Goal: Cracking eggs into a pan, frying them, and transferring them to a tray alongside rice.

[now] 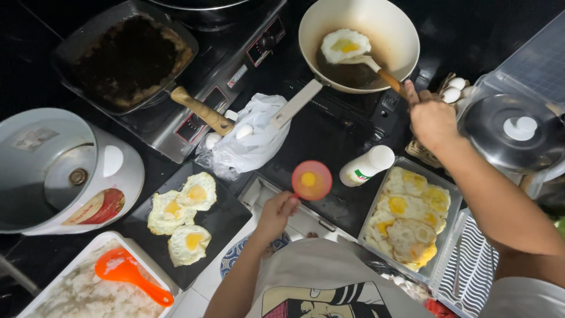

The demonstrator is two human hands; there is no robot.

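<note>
My right hand (431, 119) grips the wooden handle of a spatula (376, 69) whose blade lies under a fried egg (345, 45) in a cream frying pan (388, 23) holding dark oil. My left hand (276, 212) holds a small red bowl (312, 180) with a raw egg yolk in it, level, below the pan's handle. A white bottle (366, 166) lies just right of the bowl.
A clear tray (447, 188) of several fried eggs sits at right; three more fried eggs (182, 215) lie on a black board. A dark square pan (126, 56), a rice cooker (65, 171), a rice tray with an orange scoop (129, 274), a plastic bag (250, 144) and white eggs (454, 89) surround the stove.
</note>
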